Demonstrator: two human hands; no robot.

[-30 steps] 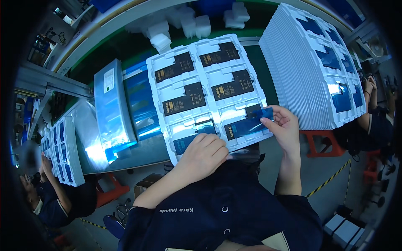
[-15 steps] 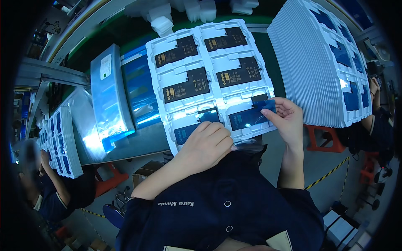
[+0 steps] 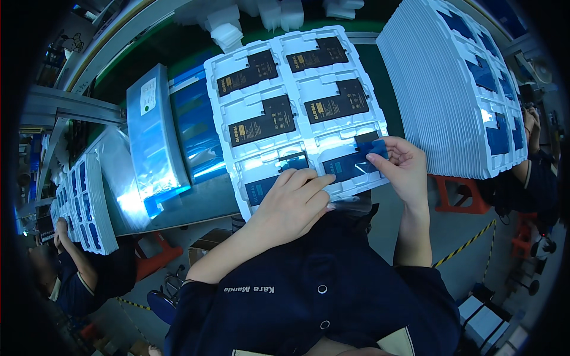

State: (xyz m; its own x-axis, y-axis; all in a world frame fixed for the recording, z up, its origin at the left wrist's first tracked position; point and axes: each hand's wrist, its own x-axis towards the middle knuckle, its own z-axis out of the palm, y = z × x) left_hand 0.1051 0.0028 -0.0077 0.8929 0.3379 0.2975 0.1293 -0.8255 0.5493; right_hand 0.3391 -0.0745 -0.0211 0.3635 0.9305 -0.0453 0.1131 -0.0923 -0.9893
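Observation:
A white moulded tray (image 3: 300, 89) holds several flat, L-shaped black phone batteries. At the near right lies a battery under blue film (image 3: 347, 167). My right hand (image 3: 402, 163) is closed, pinching the film's corner, which bends up off the battery, between thumb and finger. My left hand (image 3: 294, 199) lies over the tray's near edge with its fingers curled, one fingertip touching that battery's left end. Its palm is hidden. Clear film (image 3: 354, 204) sticks out beside its thumb. Partly behind my left hand is another blue-filmed battery (image 3: 261, 188). The farther batteries (image 3: 337, 101) show bare black faces.
A tall stack of white trays (image 3: 436, 101) stands to the right. Left of my tray lie a film-wrapped pack (image 3: 155, 136) and blue film sheets (image 3: 199, 127). White foam-like pieces (image 3: 227, 37) sit behind. Co-workers are at both sides, near red stools (image 3: 457, 194).
My left index finger has stretched rightward onto the near-right battery's end. My right hand has shifted slightly left, still pinching the film. The tray sits marginally farther left.

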